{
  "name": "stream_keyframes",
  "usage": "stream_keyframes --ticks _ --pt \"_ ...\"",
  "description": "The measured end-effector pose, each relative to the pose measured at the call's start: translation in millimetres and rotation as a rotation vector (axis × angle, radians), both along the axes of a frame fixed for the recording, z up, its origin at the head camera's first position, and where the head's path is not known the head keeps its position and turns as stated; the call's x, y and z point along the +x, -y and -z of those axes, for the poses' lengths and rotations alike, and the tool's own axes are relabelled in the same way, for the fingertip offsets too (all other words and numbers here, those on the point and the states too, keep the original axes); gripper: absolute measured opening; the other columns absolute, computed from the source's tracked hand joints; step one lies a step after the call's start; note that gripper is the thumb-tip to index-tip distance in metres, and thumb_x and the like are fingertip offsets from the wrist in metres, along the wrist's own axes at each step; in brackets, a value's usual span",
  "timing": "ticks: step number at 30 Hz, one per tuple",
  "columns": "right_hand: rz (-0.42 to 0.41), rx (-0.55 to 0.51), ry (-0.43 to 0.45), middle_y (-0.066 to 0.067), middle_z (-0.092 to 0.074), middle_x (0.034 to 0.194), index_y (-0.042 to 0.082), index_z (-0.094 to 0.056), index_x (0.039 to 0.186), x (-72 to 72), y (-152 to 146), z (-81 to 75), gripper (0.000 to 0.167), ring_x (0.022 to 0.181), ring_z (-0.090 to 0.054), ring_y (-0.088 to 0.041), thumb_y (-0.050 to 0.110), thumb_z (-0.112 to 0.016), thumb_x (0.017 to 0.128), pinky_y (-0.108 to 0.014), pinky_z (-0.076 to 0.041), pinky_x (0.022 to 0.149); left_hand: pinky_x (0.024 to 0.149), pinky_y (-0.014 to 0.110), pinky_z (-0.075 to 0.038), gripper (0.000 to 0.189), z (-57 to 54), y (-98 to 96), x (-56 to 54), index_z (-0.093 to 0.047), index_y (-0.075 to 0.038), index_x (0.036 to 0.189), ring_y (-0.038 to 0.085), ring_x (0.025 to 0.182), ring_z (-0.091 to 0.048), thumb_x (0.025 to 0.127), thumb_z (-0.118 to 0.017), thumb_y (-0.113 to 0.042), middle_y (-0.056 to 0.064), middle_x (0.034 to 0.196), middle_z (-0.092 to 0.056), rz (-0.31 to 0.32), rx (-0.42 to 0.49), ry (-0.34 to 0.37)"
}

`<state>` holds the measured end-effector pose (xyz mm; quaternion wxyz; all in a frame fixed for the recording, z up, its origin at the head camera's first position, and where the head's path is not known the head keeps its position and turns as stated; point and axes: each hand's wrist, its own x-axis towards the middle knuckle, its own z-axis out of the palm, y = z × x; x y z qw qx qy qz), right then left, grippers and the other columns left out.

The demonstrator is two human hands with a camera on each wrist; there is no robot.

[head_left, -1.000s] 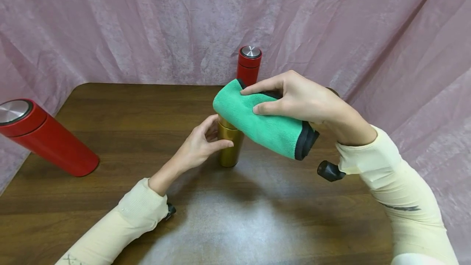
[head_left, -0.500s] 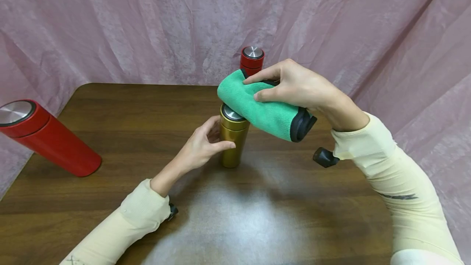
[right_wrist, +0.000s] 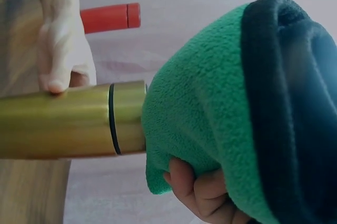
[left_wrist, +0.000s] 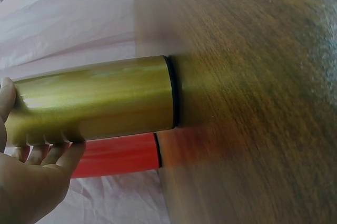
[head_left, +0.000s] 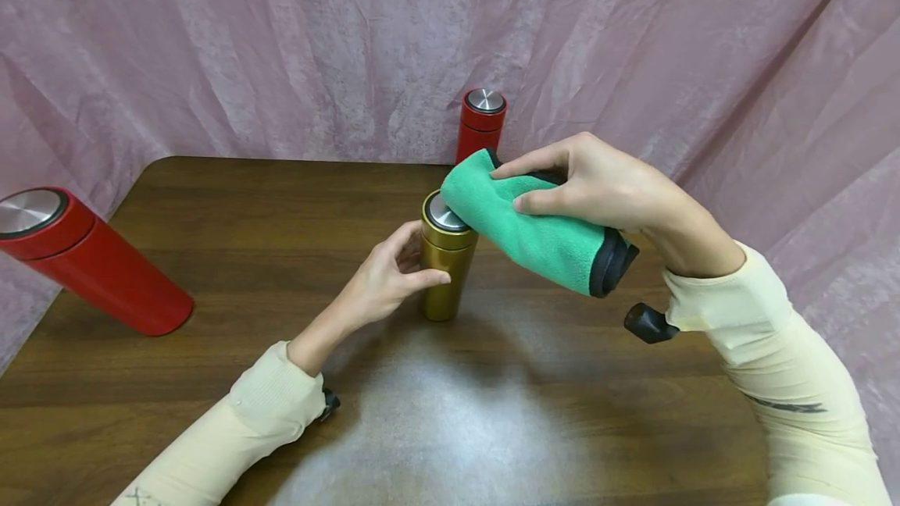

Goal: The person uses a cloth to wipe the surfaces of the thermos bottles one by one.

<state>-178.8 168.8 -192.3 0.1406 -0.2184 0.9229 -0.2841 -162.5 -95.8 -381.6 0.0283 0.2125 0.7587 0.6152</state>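
Observation:
A gold thermos [head_left: 448, 276] with a steel-topped lid stands upright on the wooden table. My left hand [head_left: 380, 276] grips its body from the left, thumb across the front; the left wrist view has the fingers along the side of the gold thermos [left_wrist: 100, 100]. In my right hand [head_left: 598, 182] is a folded green cloth [head_left: 527, 229] with black edging, pinched between thumb and fingers. One end of the cloth lies over the right part of the lid, covering some of the steel disc. From the right wrist, the green cloth [right_wrist: 195, 92] meets the lid's end.
A large red thermos [head_left: 112, 272] stands at the left of the wooden table [head_left: 281, 209]. Behind the cloth another red thermos [head_left: 482, 123] stands near the back edge, its lower part hidden. Pink curtains [head_left: 316, 45] hang behind and to the right.
My right hand with the cloth rose off the gold thermos's lid side, then came down and shifted right, so more of the steel top shows. My left hand keeps its grip.

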Motion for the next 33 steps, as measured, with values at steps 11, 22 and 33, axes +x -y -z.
stream_keyframes --ticks 11,22,33 --pt "-0.067 -0.054 0.016 -0.006 -0.071 0.119 0.028 -0.074 0.130 14.1 3 0.0 0.037 0.072 -0.065 -0.023 0.023 -0.075 0.094 -0.035 -0.055 0.060 0.110 0.037 -0.047 0.064 0.4 0.5 0.4 -0.050 -0.003 0.144 0.027 0.126 -0.061 0.088 -0.082 -0.004 0.014 0.134 -0.063 0.005 0.010 0.003" --pt "-0.084 -0.015 -0.016 -0.003 -0.071 0.115 0.032 -0.075 0.127 4.1 23 -4.9 0.036 0.083 -0.063 -0.022 0.021 -0.072 0.093 -0.037 -0.053 0.068 0.110 0.038 -0.047 0.067 -0.2 1.3 0.5 -0.048 -0.004 0.147 0.026 0.125 -0.061 0.089 -0.081 -0.003 0.013 0.136 -0.062 0.036 0.030 0.003" --pt "-0.041 0.018 0.019 -0.002 -0.070 0.116 0.032 -0.076 0.126 -12.8 33 -8.1 0.037 0.088 -0.061 -0.025 0.020 -0.073 0.092 -0.037 -0.052 0.071 0.110 0.040 -0.047 0.067 -1.5 0.7 0.2 -0.048 -0.002 0.145 0.027 0.128 -0.060 0.089 -0.083 -0.008 0.014 0.137 -0.061 0.014 -0.009 0.021"
